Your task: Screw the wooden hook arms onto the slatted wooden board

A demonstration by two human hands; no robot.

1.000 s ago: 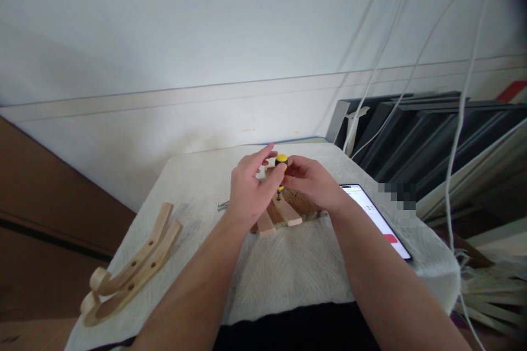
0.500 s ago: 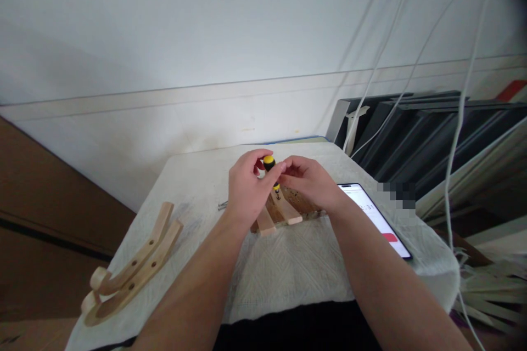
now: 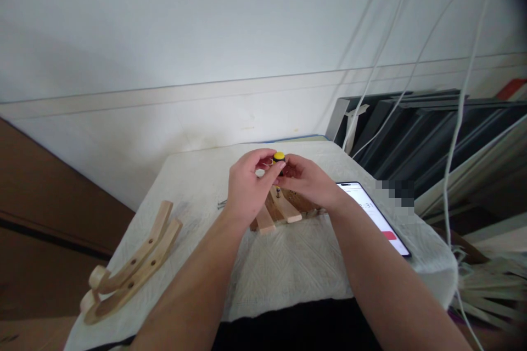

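A short screwdriver (image 3: 279, 160) with a yellow and black handle stands upright, tip down on a pale wooden hook piece (image 3: 285, 207). My left hand (image 3: 247, 189) pinches the handle from the left, and my right hand (image 3: 310, 181) grips it from the right. Two pale wooden pieces (image 3: 263, 218) lie side by side on a darker wooden board (image 3: 302, 201), partly hidden under my hands. All of this rests on a table covered with a white cloth (image 3: 288, 269).
Two curved wooden hooks (image 3: 132, 266) with holes lie at the table's left front. A phone (image 3: 376, 218) with a lit screen lies to the right. Small metal screws (image 3: 222, 205) sit left of my left hand. White cables (image 3: 457, 137) hang at right, over dark panels (image 3: 432, 137).
The screwdriver handle leaned left, then came back upright. My left hand's fingers, spread open at first, have closed around the handle. Both hands stay over the wooden pieces.
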